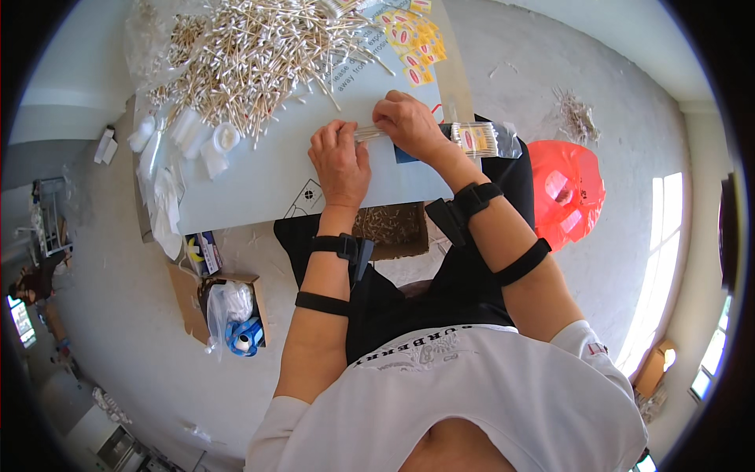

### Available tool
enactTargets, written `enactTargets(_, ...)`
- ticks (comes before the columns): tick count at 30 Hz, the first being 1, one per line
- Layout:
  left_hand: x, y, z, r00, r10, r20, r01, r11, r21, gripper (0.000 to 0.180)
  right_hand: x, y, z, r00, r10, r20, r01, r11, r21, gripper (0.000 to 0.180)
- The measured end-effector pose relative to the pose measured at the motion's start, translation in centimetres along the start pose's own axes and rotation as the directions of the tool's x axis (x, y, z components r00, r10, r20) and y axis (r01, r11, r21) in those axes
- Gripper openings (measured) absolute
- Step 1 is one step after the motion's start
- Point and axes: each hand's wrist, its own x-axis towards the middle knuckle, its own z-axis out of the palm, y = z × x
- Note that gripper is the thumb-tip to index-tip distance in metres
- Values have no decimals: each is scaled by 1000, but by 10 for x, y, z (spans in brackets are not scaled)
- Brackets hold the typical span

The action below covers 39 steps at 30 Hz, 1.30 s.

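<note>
Near the front edge of the table, a small bundle of cotton swabs [367, 134] lies sideways between my two hands. My left hand [343, 164] is closed at the bundle's left end, its fingers curled down. At the other end my right hand [412, 127] is closed too, with its fingertips bent over the swabs. Most of the gripped ends are hidden under the fingers. Just right of my right wrist are clear packs of swabs [486, 140] with a yellow label. Beyond my hands spreads a large heap of loose cotton swabs [252, 59].
Yellow cards [415, 43] lie at the table's far right. Rolls of clear plastic bags [206, 141] sit on its left. A box of swabs [391, 228] is below the table edge. A red plastic bag [568, 189] stands right, an open carton [189, 303] left.
</note>
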Motion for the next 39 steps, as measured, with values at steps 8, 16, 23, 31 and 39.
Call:
enactTargets(8, -3, -1, -2, 1000, -7, 5, 7, 1000, -9, 36, -34, -19, -5, 938, 313, -148, -273, 932, 236, 11)
enactTargets(16, -1, -1, 0, 1000, 10, -12, -10, 1000, -23, 36, -36, -24, 7, 975, 109, -193, -107, 994, 22, 12)
enactTargets(23, -2, -10, -1, 994, -69, -81, 41, 953, -301, 39, -40, -26, 11, 897, 266, -354, -149, 934, 325, 21)
enactTargets(31, 7, 1, 10, 986, -166, -4, 126, 765, -632, 38, -34, -33, 30, 878, 343, -333, -88, 801, 592, 25)
enactTargets(39, -13, 16, 7, 993, -119, 21, 111, 828, -550, 37, -49, -49, 31, 872, 370, -320, -146, 822, 551, 24)
